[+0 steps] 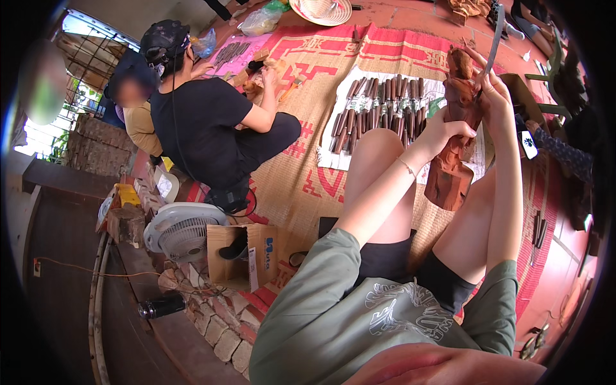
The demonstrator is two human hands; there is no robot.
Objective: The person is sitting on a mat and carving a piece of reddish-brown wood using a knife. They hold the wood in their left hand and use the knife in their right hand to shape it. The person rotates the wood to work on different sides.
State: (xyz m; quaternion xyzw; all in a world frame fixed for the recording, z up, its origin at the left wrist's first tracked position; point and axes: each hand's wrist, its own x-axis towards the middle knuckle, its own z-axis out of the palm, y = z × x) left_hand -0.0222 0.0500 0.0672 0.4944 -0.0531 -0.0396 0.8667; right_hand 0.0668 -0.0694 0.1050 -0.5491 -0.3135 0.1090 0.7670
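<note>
A reddish-brown wood carving stands tilted above my knees, its block-like base lowest. My left hand is closed round its middle, thumb across the front. Beside the upper part of the carving, my right hand grips a long, thin, grey metal tool that points up and away; its exact kind is not clear. The tool's lower end lies against or close to the wood, partly hidden by my fingers. Past my left knee, several wood-handled carving tools lie in rows on a white sheet.
A patterned red and tan mat covers the floor. At the left a person in black sits working on a wooden piece, with another person behind. A white fan and cardboard box stand left of me. Thin dark tools lie at right.
</note>
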